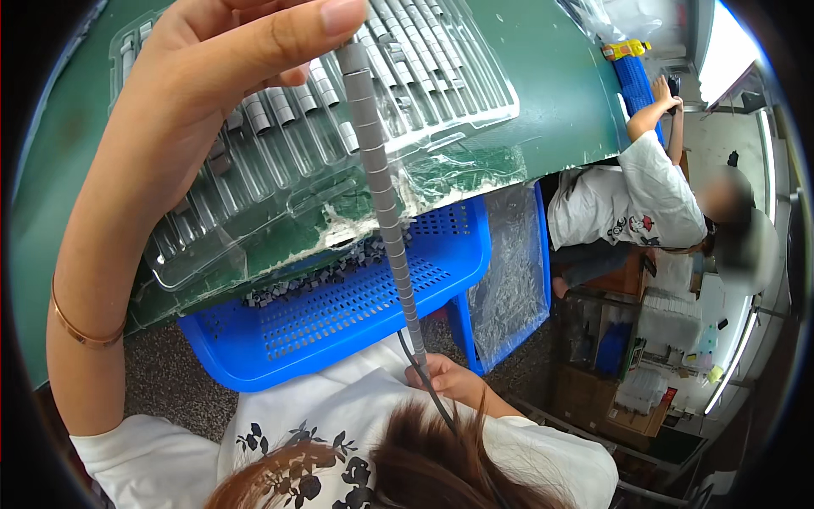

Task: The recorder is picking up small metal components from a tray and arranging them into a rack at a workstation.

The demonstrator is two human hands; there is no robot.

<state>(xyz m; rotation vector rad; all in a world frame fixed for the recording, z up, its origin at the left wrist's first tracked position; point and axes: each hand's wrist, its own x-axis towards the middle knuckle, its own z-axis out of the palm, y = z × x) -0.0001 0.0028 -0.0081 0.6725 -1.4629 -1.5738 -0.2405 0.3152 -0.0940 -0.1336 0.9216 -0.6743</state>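
Observation:
A long, slightly bent row of short grey cylindrical pieces [381, 187], set end to end, slants from the table down to my lap. My left hand [229, 64] pinches its upper end between thumb and fingers, above a clear grooved plastic tray [492, 110]. Grey pieces lie in lines in several of the tray's grooves. Down in front of my shirt, my right hand [449, 379] is closed around the row's lower end. What runs through the pieces, if anything, is hidden.
A blue perforated basket [339, 343] holding loose grey pieces [339, 270] sits below the chipped edge of the green table [551, 102]. Beside it is another blue container [543, 297] with clear plastic. A co-worker [627, 195] sits at the right. A dark cord [415, 360] hangs near my right hand.

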